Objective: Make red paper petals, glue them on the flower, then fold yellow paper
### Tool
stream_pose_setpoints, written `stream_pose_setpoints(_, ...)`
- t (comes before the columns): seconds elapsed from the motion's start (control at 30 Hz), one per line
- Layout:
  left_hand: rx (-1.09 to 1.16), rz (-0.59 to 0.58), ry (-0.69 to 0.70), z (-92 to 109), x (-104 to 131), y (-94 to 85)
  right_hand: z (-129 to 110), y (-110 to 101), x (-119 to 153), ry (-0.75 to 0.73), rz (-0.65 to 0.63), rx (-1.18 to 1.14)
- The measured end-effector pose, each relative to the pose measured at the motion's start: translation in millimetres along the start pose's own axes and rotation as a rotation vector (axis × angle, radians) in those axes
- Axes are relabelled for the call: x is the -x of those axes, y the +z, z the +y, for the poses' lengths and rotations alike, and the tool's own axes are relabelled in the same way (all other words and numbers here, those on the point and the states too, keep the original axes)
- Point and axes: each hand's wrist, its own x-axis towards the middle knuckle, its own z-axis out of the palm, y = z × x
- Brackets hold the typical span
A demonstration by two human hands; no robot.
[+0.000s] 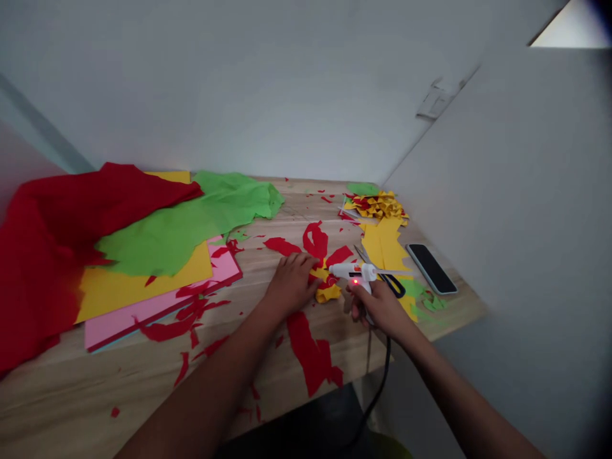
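Note:
My right hand (377, 304) grips a white hot glue gun (351, 272) with a lit red light and a glue stick jutting from its back. The nozzle points left, close to a small yellow and red paper piece (327, 293) on the table. Fingers of my left hand (295, 280) are bent over the left side of that paper piece and seem to press or hold it. The fingertips are partly hidden. Red paper scraps (315, 240) lie just beyond both hands, and a longer red strip (308, 350) lies nearer to me.
Scissors (394, 285) lie behind the glue gun, beside yellow paper (382, 242) and a phone (431, 268). A heap of yellow and red cut pieces (377, 205) sits at the back right. Red (95, 204) and green crepe paper (157, 248) cover coloured sheets (143, 306) at left. The gun's cord (381, 389) drops over the table edge.

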Motion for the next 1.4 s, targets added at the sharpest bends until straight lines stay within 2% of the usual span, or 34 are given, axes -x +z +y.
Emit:
stream_pose_setpoints(0.37,0.001,0.017,-0.001,-1,0,1.2,-4,0,-5,0.054,-0.06,-0.001)
stream_pose_setpoints(0.87,-0.01,0.028,0.009,-2,0,1.6,-14,-6,-5,0.039,-0.1,0.209)
stream_pose_setpoints(1.4,-0.008,0.028,-0.002,-3,0,2.9,-19,-8,-7,0.047,-0.077,0.253)
